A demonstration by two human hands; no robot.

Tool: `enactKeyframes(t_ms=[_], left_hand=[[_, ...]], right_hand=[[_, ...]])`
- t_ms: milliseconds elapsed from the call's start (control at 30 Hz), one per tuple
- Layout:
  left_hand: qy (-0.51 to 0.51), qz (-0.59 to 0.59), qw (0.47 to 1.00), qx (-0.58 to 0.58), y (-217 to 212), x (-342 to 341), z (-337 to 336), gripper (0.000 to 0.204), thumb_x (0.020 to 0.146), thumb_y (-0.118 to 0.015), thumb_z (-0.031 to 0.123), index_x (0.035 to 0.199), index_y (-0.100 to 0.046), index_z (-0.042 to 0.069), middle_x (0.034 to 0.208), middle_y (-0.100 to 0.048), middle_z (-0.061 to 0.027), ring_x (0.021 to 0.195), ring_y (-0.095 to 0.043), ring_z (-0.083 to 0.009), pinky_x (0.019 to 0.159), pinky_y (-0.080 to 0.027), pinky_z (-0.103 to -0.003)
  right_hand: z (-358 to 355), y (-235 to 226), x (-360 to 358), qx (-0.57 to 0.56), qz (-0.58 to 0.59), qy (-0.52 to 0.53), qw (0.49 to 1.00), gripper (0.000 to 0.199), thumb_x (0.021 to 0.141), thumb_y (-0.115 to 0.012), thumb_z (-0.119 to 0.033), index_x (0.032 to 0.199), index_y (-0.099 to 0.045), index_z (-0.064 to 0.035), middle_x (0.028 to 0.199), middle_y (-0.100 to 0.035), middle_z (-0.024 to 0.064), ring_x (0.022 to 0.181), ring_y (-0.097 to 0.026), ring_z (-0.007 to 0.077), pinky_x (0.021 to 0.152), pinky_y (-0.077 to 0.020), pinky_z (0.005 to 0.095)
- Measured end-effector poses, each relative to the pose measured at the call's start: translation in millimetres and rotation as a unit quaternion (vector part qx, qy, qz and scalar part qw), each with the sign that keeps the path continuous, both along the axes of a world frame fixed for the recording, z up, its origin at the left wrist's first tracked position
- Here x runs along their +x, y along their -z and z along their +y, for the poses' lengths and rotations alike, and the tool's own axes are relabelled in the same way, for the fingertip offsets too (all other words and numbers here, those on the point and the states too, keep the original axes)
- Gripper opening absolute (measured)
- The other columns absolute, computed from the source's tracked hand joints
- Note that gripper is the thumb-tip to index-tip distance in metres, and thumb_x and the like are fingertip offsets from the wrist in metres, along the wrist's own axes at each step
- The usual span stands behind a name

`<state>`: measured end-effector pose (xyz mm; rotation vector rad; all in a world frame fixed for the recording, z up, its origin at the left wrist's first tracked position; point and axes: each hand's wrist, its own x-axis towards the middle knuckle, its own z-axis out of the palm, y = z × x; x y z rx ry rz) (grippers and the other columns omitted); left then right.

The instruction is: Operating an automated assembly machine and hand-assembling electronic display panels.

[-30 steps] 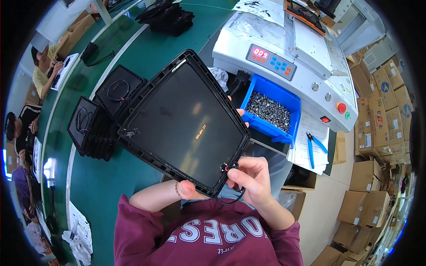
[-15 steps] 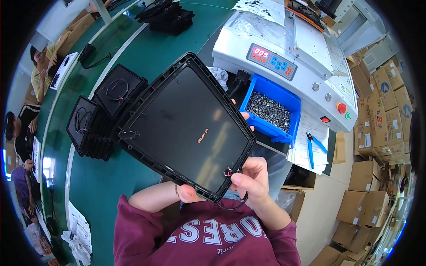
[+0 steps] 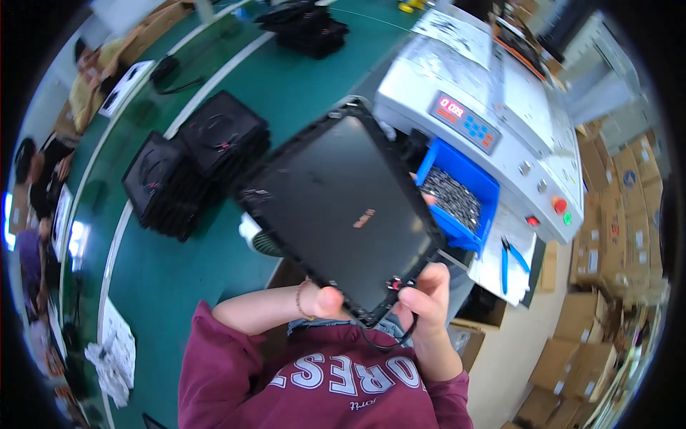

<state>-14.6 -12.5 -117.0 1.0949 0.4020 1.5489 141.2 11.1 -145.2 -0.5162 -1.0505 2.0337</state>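
A black rectangular panel (image 3: 321, 204) with a raised ribbed frame is held up tilted before me. Small red and black wires (image 3: 395, 284) show at its near right corner, and a black cable (image 3: 391, 347) loops out below. My left hand (image 3: 330, 302) grips the panel's near edge, thumb on top; fingertips showing past the far right edge seem to be its fingers, reaching underneath. My right hand (image 3: 429, 297) is closed on the corner beside the wires, thumb on the rim. Its other fingers are partly hidden.
Stacked black panels (image 3: 168, 179) stand on the green table (image 3: 221, 261) at left. A blue bin (image 3: 489, 193) of small metal parts sits before a white machine (image 3: 407, 86). Blue-handled cutters (image 3: 506, 268) lie on papers. Cartons (image 3: 572, 357) line the right; several people sit at left.
My view has shifted, so the surroundings sit differently. The panel, still in both hands, appears a little further right and lower. The lit digits on the machine's display differ.
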Motion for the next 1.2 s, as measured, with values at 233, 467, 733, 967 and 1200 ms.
enactKeyframes(t_ms=[233,467,733,967,1200], left_hand=[[-0.185,-0.089,0.979,0.015,-16.9,-7.2,-32.3,0.118,0.070,-0.055,0.079,0.148,-0.007,0.005,0.150,-0.017,-0.0193,0.136,-0.029,-0.0338,0.107,-0.032,-0.046],[-0.586,-0.206,0.782,0.050,-7.7,-65.2,-129.5,0.084,0.088,-0.028,0.072,0.137,-0.037,0.003,0.130,-0.048,-0.0194,0.120,-0.047,-0.0326,0.101,-0.039,-0.046],[-0.690,-0.202,0.650,-0.246,70.3,-87.9,-262.2,0.058,0.099,-0.031,0.051,0.129,-0.049,0.004,0.121,-0.058,-0.0096,0.107,-0.058,-0.0204,0.090,-0.048,-0.039],[-0.743,0.176,0.353,-0.541,82.7,-104.9,-327.5,0.063,0.098,-0.032,0.051,0.093,-0.060,-0.005,0.088,-0.064,-0.0181,0.079,-0.060,-0.0272,0.072,-0.047,-0.042],[-0.586,0.394,0.120,-0.698,64.1,-106.1,-250.2,0.118,0.070,-0.047,0.083,0.139,-0.029,-0.010,0.110,-0.049,-0.0292,0.103,-0.050,-0.0412,0.082,-0.048,-0.048]], right_hand=[[0.5,3.7,-7.9,0.055,0.105,-0.137,0.983,0.068,0.081,-0.062,-0.047,0.115,-0.051,0.0115,0.113,-0.057,0.0187,0.100,-0.057,0.0278,0.096,-0.0446,0.0421],[0.3,13.0,-17.0,0.055,0.088,-0.195,0.975,0.068,0.077,-0.065,-0.051,0.105,-0.053,0.0098,0.091,-0.051,0.0131,0.076,-0.048,0.0176,0.068,-0.0368,0.0286],[7.9,32.7,-20.3,0.005,0.100,-0.262,0.960,0.049,0.083,-0.066,-0.038,0.103,-0.053,0.0045,0.089,-0.048,0.0090,0.073,-0.045,0.0143,0.066,-0.0340,0.0277],[10.7,39.5,-14.6,-0.010,0.102,-0.267,0.958,0.046,0.083,-0.065,-0.037,0.100,-0.052,0.0040,0.089,-0.047,0.0086,0.073,-0.045,0.0142,0.066,-0.0342,0.0274],[12.1,50.9,-14.3,-0.029,0.077,-0.217,0.973,0.048,0.079,-0.068,-0.040,0.096,-0.055,0.0030,0.083,-0.049,0.0081,0.069,-0.046,0.0142,0.063,-0.0341,0.0272]])
